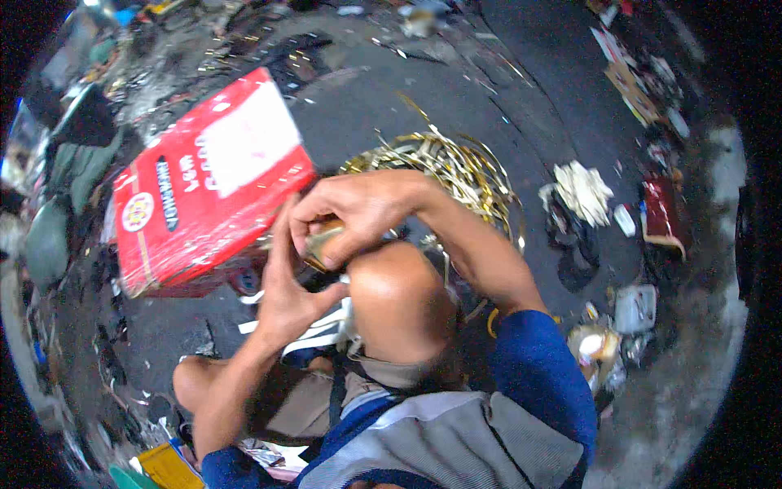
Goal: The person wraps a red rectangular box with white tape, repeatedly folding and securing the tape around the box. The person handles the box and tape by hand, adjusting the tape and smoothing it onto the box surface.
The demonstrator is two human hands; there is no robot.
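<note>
My right hand is closed over my raised knee, its fingers curled around a small gold-coloured piece whose exact kind I cannot make out. My left hand is beside it, thumb spread and fingers stretched upward by that piece. Whether the left fingertips touch it is unclear. Just left of both hands is a red box with a white label, tilted and wrapped in shiny clear film. Beyond my right hand, a tangled heap of gold and white strips lies on the dark floor. White strips show below my left hand.
At right lie a bundled white cloth, a dark red packet and a clear plastic container. Dark green shapes stand at far left. Scattered scraps cover the far floor. A yellow item sits at lower left.
</note>
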